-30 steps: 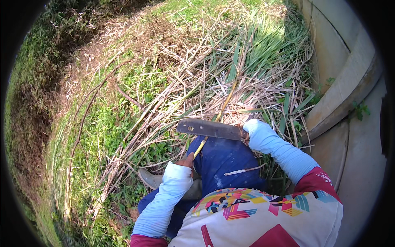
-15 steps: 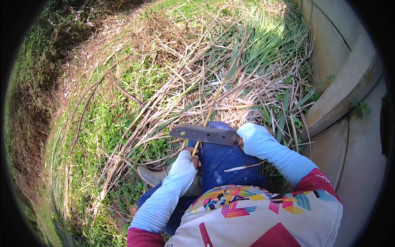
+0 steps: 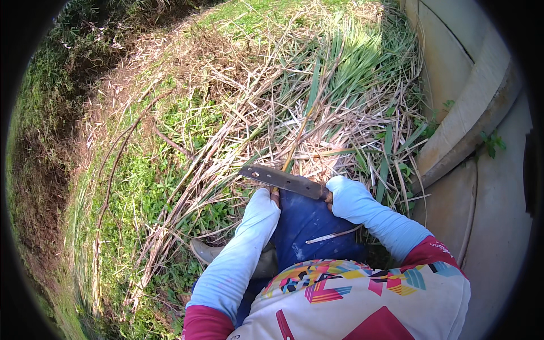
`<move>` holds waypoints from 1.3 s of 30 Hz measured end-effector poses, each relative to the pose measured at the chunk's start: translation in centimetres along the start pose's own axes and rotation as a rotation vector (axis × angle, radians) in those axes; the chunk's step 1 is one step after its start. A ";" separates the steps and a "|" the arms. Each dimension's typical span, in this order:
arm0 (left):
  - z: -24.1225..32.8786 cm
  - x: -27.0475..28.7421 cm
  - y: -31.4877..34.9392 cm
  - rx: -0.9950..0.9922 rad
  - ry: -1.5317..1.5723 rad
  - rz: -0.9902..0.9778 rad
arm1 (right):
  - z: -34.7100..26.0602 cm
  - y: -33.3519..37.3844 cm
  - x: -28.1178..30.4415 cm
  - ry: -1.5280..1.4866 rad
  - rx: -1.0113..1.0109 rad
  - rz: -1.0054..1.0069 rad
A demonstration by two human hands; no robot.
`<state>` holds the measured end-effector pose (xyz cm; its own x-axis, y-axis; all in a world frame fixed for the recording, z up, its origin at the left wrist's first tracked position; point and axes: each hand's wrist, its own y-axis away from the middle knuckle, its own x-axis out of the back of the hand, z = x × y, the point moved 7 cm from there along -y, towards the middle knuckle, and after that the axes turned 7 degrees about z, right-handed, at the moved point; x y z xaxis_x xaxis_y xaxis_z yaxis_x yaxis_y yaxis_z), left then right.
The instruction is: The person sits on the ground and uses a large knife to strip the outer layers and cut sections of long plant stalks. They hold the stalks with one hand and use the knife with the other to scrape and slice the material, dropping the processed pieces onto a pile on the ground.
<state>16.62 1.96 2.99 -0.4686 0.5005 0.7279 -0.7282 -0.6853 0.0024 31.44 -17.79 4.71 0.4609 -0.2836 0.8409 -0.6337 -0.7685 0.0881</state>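
Observation:
My right hand [image 3: 329, 199], mostly covered by a pale blue sleeve, is closed round the handle of a machete [image 3: 290, 182] with a broad dark blade and several holes. The blade points left across my raised knee, tilted slightly, with its far end higher. My left hand [image 3: 275, 196] is closed on a thin yellowish stalk [image 3: 290, 156], just below the blade. The stalk runs under or against the blade and away into the cut stems; the blade hides the exact contact. A short pale stem piece [image 3: 331, 235] lies on my blue trousers [image 3: 311, 218].
Dry and green cut stalks [image 3: 345, 122] cover the ground ahead. Low green weeds [image 3: 147, 164] and a curved brown branch [image 3: 119, 150] are at the left. A concrete wall with a slanting buttress [image 3: 464, 127] rises close on the right. My boot [image 3: 205, 250] rests among the weeds.
My left hand has moved forward, up close to the blade, and less stalk shows below it. The machete has tilted a little more, its handle end lower.

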 end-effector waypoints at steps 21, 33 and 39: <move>-1.5 -0.1 7.3 0.544 0.805 -0.345 | 7.7 -4.6 1.0 -0.003 -0.040 0.158; -1.3 0.0 8.8 0.664 1.044 -0.359 | 3.7 -3.3 1.4 0.019 0.210 0.165; -2.0 0.7 9.3 0.664 1.039 -0.324 | -1.7 -0.5 0.7 -0.032 0.376 0.220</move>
<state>8.48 -3.03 2.09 -0.7051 0.6648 -0.2467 -0.6342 -0.4357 0.6388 30.97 -16.64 6.14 0.3629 -0.4775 0.8002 -0.4516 -0.8413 -0.2971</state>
